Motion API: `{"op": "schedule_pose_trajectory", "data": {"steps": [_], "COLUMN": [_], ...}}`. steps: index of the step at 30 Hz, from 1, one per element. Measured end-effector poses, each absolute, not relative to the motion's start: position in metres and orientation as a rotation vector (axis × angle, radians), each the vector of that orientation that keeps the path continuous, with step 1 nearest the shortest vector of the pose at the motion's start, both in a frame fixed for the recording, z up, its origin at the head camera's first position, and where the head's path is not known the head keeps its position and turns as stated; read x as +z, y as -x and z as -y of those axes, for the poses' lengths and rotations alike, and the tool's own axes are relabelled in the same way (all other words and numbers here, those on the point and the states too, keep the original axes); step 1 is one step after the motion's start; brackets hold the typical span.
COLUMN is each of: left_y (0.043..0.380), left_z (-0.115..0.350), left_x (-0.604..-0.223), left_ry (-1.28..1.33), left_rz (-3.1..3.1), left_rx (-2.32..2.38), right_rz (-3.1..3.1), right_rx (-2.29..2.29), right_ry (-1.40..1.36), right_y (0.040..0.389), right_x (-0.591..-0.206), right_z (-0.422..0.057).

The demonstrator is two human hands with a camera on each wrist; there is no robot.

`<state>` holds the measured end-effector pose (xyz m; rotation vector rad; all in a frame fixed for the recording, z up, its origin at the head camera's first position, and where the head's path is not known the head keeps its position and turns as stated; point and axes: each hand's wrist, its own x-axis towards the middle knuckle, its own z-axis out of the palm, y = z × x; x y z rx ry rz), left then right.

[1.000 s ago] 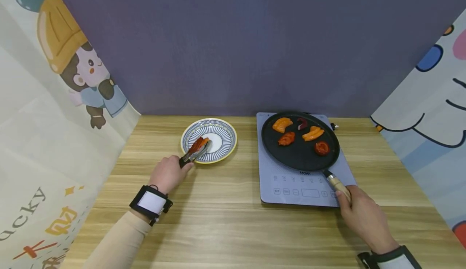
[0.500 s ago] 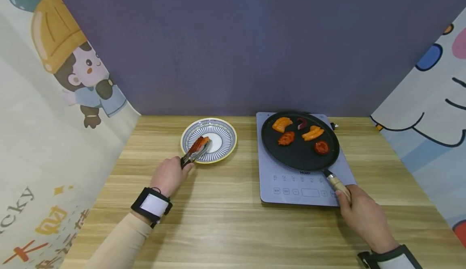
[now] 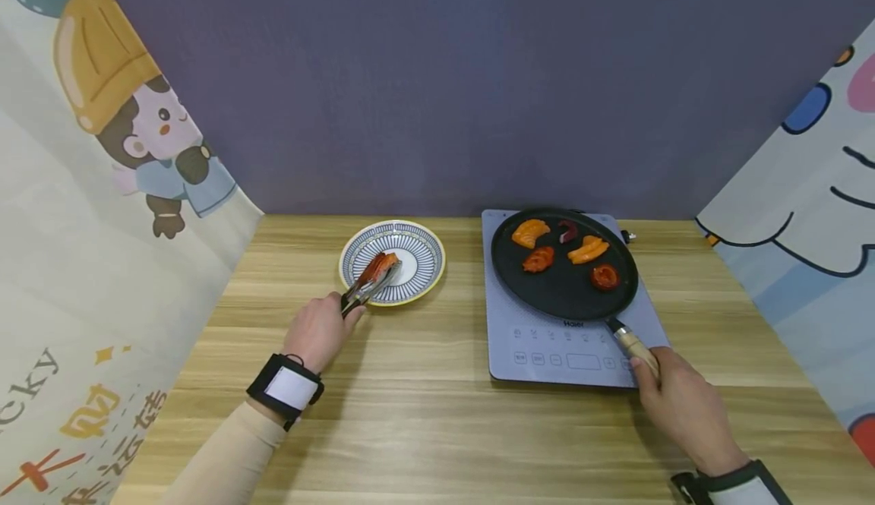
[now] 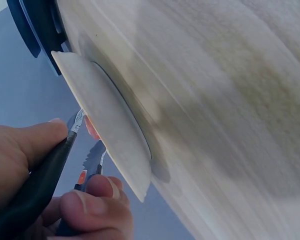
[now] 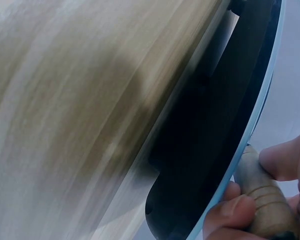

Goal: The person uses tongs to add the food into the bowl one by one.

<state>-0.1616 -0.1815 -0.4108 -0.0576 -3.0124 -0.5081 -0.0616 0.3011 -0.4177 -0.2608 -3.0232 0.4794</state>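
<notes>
My left hand (image 3: 317, 334) grips a pair of tongs (image 3: 365, 291) by the dark handles (image 4: 42, 187). Their metal tips are over the patterned plate (image 3: 427, 269), around or beside reddish-orange food pieces (image 3: 377, 266); whether they pinch them I cannot tell. From the left wrist the plate's pale outer side (image 4: 102, 115) hides most of the food. My right hand (image 3: 690, 406) holds the wooden handle (image 3: 636, 349) of a flat black pan (image 3: 547, 292). In the pan lie orange pieces (image 3: 530, 233), a red piece (image 3: 538, 259), a round red slice (image 3: 604, 277) and a dark red curl (image 3: 567, 231).
The pan sits on a light grey induction cooker (image 3: 509, 345) with touch buttons along its front. Wooden tabletop (image 3: 424, 414) stretches between the plate and the cooker. A dark purple panel (image 3: 444, 95) stands behind, with printed cloths (image 3: 61, 209) at both sides.
The tongs' tips and the food beside them shift slightly up and right over the plate. My right hand, the pan and the food in it stay put.
</notes>
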Motion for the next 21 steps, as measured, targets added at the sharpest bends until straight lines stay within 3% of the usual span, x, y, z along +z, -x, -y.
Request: {"op": "schedule_pose_trajectory", "data": {"steps": [21], "left_y": [0.159], "left_z": [0.167], "left_x": [-0.402], "left_ry": [0.109], "left_rz": [2.979], "left_rx": [-0.493], "right_rz": [2.999], "right_rx": [0.493], "right_ry": [0.202], "right_y": [0.060], "right_x": [-0.418], "right_z": [-0.305]}}
